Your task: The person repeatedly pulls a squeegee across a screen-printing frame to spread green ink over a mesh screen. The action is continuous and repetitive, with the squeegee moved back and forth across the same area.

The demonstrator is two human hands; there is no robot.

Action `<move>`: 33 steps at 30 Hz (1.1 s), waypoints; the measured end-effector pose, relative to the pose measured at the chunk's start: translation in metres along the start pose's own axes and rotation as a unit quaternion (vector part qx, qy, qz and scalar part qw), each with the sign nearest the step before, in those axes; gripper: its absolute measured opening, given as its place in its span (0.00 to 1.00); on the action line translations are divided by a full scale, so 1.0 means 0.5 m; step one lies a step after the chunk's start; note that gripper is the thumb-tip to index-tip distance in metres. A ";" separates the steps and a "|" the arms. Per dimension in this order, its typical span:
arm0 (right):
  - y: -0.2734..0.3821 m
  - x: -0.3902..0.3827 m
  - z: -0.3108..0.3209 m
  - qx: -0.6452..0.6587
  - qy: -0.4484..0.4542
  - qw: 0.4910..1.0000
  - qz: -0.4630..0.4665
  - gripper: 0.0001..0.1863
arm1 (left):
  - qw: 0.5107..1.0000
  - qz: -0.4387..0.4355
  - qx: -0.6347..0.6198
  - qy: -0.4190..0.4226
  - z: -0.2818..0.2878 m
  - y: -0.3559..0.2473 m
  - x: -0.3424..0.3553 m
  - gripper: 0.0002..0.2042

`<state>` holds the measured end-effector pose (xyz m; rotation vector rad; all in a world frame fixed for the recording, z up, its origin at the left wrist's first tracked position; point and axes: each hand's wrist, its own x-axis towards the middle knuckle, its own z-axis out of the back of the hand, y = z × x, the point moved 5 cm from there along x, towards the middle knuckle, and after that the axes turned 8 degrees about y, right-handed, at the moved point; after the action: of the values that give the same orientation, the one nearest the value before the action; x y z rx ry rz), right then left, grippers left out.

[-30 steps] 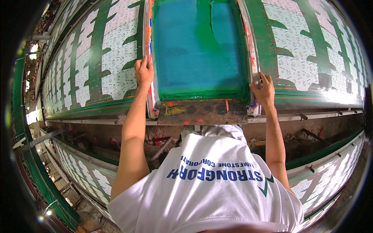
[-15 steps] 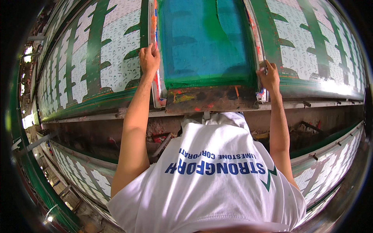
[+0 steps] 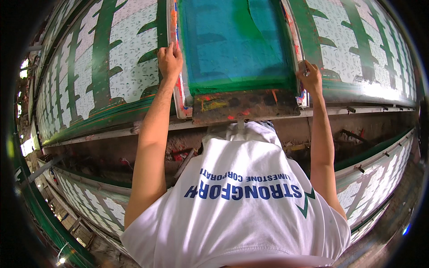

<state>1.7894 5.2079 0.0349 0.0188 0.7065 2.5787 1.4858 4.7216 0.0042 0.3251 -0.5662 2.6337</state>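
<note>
A printing screen (image 3: 237, 49) with blue-green mesh and paint-stained side rails lies flat on the long green table in front of me. My left hand (image 3: 170, 61) is closed round its left rail (image 3: 180, 96), fingers curled over the edge. On the opposite side my right hand (image 3: 310, 78) grips the right rail (image 3: 295, 40), thumb and fingers bent around it. Both arms reach forward, nearly straight. A dark paint-smeared board (image 3: 246, 106) spans the screen's near end, close to my body. Through the mesh, dark shapes of the pieces below show faintly.
Pale printed fabric pieces (image 3: 134, 58) lie in rows on the green table (image 3: 100, 114), left and right of the screen. A metal rail (image 3: 89, 135) with pegs runs along its near edge. Behind me stands another table (image 3: 91, 190) with similar pieces, across a narrow aisle.
The view has tilted slightly, so the screen and both hands sit a little higher in the picture. Both hands keep their hold on the side rails.
</note>
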 end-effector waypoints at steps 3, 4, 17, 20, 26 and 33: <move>0.033 -0.015 0.010 -0.031 -0.002 0.999 -0.020 0.36 | 1.000 -0.003 0.020 -0.015 0.003 -0.010 -0.008 0.19; 0.063 -0.027 0.020 -0.041 -0.038 0.998 0.022 0.35 | 0.999 -0.001 0.028 -0.019 0.003 -0.011 -0.010 0.19; 0.404 -0.254 -0.067 -0.121 0.210 0.897 0.369 0.39 | 0.999 -0.006 0.022 -0.034 -0.003 -0.010 -0.013 0.19; 0.417 -0.243 -0.080 -0.152 0.164 0.916 0.333 0.33 | 0.999 0.001 0.008 -0.035 -0.004 -0.006 -0.009 0.17; 0.449 -0.233 -0.136 -0.161 0.086 0.950 0.253 0.26 | 0.999 0.023 -0.030 -0.031 -0.003 0.000 -0.011 0.15; 0.484 -0.006 -0.158 -0.168 -0.002 0.953 0.253 0.23 | 0.998 0.023 -0.057 -0.031 -0.008 0.005 -0.009 0.17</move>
<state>1.6775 4.9846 0.0844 0.1102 0.2699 3.1572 1.4880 4.7195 -0.0016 0.3648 -0.7494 2.6302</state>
